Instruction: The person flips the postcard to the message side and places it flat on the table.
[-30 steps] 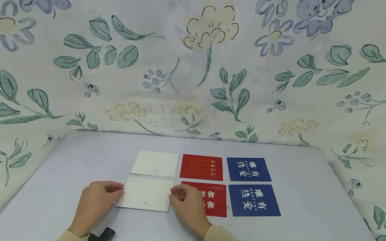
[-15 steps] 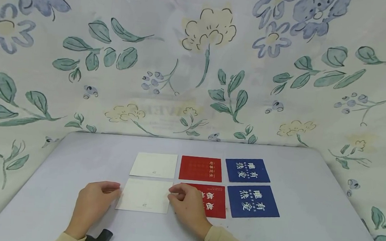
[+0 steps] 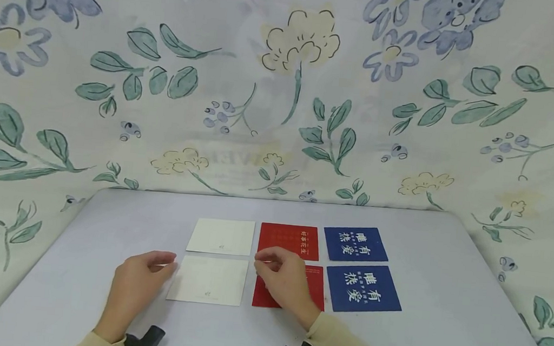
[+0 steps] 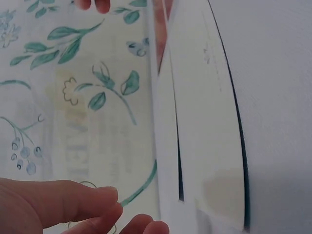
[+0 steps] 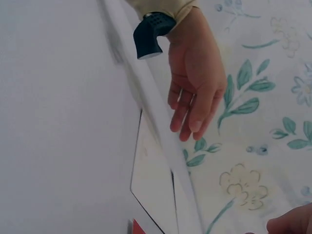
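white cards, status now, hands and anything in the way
Left hand empty, right hand empty. Near white card, far white card flat, uncovered. Right hand partly hides near red card, far red card.

A white table (image 3: 462, 296) carries six flat cards in two rows of three. The far row shows, left to right, a cream card (image 3: 220, 236), a red card (image 3: 282, 236) and a blue card (image 3: 356, 244). The near row has a second cream card (image 3: 207, 280), a second red card (image 3: 316, 286), partly hidden, and a second blue card (image 3: 364, 289).

Head view downward, wrist views close; white cards (image 3: 206, 279) apparently shared
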A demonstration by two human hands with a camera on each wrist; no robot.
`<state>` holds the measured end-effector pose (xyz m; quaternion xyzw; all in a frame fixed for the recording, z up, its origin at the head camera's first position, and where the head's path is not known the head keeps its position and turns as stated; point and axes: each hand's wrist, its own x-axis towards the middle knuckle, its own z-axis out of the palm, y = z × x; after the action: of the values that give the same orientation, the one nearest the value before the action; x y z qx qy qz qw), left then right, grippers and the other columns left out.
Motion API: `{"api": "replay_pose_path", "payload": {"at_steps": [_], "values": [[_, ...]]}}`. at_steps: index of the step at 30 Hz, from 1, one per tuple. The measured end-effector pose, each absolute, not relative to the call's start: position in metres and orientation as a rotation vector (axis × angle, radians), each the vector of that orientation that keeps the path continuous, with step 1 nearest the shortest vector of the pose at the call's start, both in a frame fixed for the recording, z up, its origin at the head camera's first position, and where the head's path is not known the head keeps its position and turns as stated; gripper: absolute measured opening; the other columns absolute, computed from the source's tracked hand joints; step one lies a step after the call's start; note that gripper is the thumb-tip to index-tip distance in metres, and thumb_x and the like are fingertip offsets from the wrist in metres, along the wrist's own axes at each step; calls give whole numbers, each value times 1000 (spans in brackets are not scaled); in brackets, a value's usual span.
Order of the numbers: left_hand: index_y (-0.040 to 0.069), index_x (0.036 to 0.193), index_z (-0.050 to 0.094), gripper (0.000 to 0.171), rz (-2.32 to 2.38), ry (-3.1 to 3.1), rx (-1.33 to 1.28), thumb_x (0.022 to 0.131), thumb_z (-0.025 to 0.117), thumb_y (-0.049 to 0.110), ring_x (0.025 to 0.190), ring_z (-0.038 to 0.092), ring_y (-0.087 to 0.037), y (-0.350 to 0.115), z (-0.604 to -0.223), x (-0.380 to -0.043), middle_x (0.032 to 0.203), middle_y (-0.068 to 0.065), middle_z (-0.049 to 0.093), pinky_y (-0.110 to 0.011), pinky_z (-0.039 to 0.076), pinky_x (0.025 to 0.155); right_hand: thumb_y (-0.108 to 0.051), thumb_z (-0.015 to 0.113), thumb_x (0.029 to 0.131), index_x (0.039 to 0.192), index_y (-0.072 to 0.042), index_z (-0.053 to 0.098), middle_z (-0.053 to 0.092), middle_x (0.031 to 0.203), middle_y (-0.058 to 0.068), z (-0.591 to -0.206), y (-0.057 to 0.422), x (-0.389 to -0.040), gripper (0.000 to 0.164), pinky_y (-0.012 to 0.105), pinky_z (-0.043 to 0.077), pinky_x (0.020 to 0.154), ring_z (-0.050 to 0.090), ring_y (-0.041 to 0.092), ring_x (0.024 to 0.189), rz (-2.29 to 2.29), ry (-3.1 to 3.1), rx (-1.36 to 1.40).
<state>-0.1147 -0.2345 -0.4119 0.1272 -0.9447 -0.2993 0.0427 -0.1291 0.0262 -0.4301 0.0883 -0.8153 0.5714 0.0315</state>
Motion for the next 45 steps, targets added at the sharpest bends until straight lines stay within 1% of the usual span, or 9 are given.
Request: {"api": "replay_pose_path", "payload": {"at_steps": [4,10,19,22,26,28,29,34,45], "values": [[6,108,67,29,-906,-2865,367,85,65,25,90,63,-30,-234,-420,-122,102,-16,67,-41,53,70,-24,68,84,102,-17,68,66,93,-5,-423,36,-134,20,22,52,62,61,10,78,1746,-2498,245],[16,106,68,30,-812,-2807,263,86,63,38,87,63,-22,-246,-455,-141,98,-6,68,-40,51,69,-22,68,84,101,-18,69,66,92,-6,-417,46,-141,18,23,52,67,61,12,83,1711,-2480,226],[7,108,67,28,-969,-2812,231,86,62,24,93,60,-29,-207,-398,-126,100,-14,67,-45,48,74,-23,68,84,109,-17,65,64,101,-3,-413,56,-149,26,26,51,76,58,14,94,1665,-2491,206],[10,110,67,30,-975,-2789,187,89,60,30,92,60,-27,-206,-405,-131,100,-11,67,-44,48,74,-23,68,84,110,-16,65,64,102,-1,-414,61,-152,27,28,51,78,58,15,94,1649,-2476,201],[11,110,67,30,-1000,-2767,166,89,59,31,92,60,-24,-199,-400,-132,101,-9,68,-42,47,74,-23,68,85,112,-13,64,64,106,6,-416,69,-156,29,34,51,84,59,21,99,1661,-2447,207],[11,110,67,29,-1030,-2758,146,89,59,29,92,60,-24,-195,-396,-133,100,-9,68,-40,46,74,-22,67,85,113,-13,63,63,109,8,-416,73,-158,30,35,50,85,59,24,103,1669,-2443,193],[7,110,67,27,-1065,-2769,150,88,60,22,93,60,-26,-189,-382,-128,101,-12,67,-40,45,75,-21,67,85,114,-12,62,63,111,10,-416,75,-158,31,36,50,86,59,26,104,1670,-2443,185],[8,110,67,26,-1104,-2756,115,88,61,22,91,60,-23,-179,-382,-133,100,-10,68,-35,46,72,-20,67,85,116,-11,61,61,115,12,-415,83,-162,33,37,49,86,57,27,108,1667,-2464,117],[9,110,67,26,-1172,-2732,69,88,61,23,92,60,-23,-156,-382,-145,103,-9,67,-35,51,70,-22,68,84,119,-14,59,60,118,11,-417,92,-168,37,41,51,83,59,30,105,1663,-2530,-53]]}}
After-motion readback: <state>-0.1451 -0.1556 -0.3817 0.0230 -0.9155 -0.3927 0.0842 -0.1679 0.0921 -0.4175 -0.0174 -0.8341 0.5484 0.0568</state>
